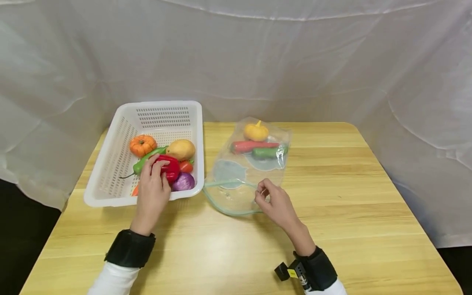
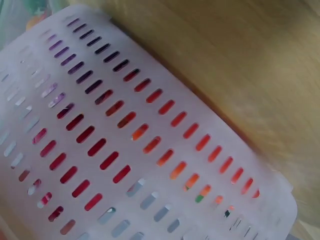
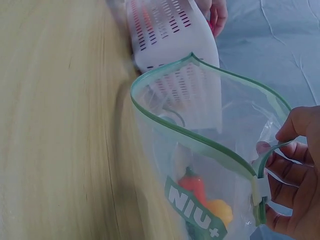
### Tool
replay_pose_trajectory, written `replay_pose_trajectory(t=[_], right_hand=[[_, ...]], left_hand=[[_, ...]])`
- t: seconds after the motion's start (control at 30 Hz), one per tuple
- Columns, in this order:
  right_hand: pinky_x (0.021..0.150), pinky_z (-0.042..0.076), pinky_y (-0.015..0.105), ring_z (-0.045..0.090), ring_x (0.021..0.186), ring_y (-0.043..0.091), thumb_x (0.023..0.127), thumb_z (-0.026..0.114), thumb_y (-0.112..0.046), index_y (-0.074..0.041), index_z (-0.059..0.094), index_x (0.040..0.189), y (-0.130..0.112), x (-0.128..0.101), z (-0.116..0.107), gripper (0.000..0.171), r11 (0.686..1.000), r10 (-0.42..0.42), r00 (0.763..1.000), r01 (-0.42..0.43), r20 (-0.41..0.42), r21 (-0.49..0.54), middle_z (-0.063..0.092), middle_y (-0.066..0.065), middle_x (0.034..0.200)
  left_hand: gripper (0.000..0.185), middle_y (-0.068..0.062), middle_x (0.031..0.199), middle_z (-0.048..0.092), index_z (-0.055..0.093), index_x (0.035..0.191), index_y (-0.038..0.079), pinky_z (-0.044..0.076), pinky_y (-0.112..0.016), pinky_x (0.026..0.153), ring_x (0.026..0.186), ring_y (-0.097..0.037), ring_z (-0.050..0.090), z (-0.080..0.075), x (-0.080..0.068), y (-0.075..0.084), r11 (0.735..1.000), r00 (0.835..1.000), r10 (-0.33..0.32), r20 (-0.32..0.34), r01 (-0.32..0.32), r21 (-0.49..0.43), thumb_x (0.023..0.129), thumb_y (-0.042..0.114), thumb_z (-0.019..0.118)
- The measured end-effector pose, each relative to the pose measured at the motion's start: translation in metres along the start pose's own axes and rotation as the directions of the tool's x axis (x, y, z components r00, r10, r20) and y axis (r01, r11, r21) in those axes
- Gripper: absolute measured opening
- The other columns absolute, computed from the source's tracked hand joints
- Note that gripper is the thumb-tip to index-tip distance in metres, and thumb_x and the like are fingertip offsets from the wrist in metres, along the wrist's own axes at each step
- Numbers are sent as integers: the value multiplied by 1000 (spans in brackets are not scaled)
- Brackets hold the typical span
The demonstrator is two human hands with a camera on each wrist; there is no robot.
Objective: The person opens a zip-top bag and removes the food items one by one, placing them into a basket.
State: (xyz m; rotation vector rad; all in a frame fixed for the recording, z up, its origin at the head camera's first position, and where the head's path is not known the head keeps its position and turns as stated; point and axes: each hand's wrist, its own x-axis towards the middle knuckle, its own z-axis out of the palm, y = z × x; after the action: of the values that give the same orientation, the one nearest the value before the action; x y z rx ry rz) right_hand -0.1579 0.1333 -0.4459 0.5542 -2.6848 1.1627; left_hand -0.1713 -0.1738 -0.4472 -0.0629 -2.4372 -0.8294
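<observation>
A white slotted basket [image 1: 110, 172] sits at the table's left and holds an orange pumpkin [image 1: 142, 144], a green chili [image 1: 147, 158], a mango [image 1: 180, 149], a tomato [image 1: 186, 166], a purple cabbage [image 1: 183, 182] and a red bell pepper [image 1: 170, 168]. My left hand [image 1: 155, 180] reaches into it and grips the red bell pepper. My right hand [image 1: 266, 196] pinches the green-edged rim of a clear zip bag [image 1: 243, 180], holding its mouth open [image 3: 200, 135]. Inside the bag lie a yellow squash [image 1: 256, 132], a red chili [image 1: 252, 145] and a green cucumber [image 1: 267, 152].
The wooden table [image 1: 332, 205] is backed by white cloth. The left wrist view shows only the basket's slotted wall [image 2: 125, 130], with red and orange showing through it.
</observation>
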Motion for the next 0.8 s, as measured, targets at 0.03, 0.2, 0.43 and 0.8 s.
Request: replay_pose_trajectory(t=[0.03, 0.2, 0.43, 0.8], right_hand=[[61, 38, 21, 56, 67, 9, 86, 54, -11, -8, 53, 85, 0, 0, 0, 4, 1000, 2, 1000, -2, -2, 0, 61, -2, 71], [59, 37, 20, 57, 67, 10, 87, 53, -10, -7, 54, 85, 1, 0, 0, 4, 1000, -10, 1000, 10, -5, 2, 61, 0, 71], [53, 38, 19, 57, 68, 12, 87, 54, -10, -5, 53, 85, 2, 0, -2, 6, 999, 9, 1000, -9, 0, 34, 61, 2, 70], [55, 43, 20, 57, 67, 11, 83, 54, -3, -7, 53, 85, 0, 1, -7, 5, 998, -48, 999, 49, -21, 44, 60, 2, 72]], left_hand=[[28, -26, 132, 45, 54, 109, -8, 33, -56, 106, 125, -46, 40, 1, 0, 0, 1000, 1000, 6, -13, -6, 6, 81, -14, 52], [31, -27, 124, 55, 57, 108, -8, 33, -56, 106, 121, -46, 47, 3, -1, 0, 1000, 1000, -3, -2, 3, 20, 80, -14, 47], [26, -17, 87, 69, 67, 86, -3, 50, -41, 77, 83, -34, 63, 12, -8, 2, 949, 947, 287, -143, -301, -90, 73, -13, 47], [37, -11, 114, 64, 63, 110, 4, 48, -33, 95, 107, -23, 60, 78, -23, 91, 723, 618, 679, 397, -655, -217, 75, -4, 55]])
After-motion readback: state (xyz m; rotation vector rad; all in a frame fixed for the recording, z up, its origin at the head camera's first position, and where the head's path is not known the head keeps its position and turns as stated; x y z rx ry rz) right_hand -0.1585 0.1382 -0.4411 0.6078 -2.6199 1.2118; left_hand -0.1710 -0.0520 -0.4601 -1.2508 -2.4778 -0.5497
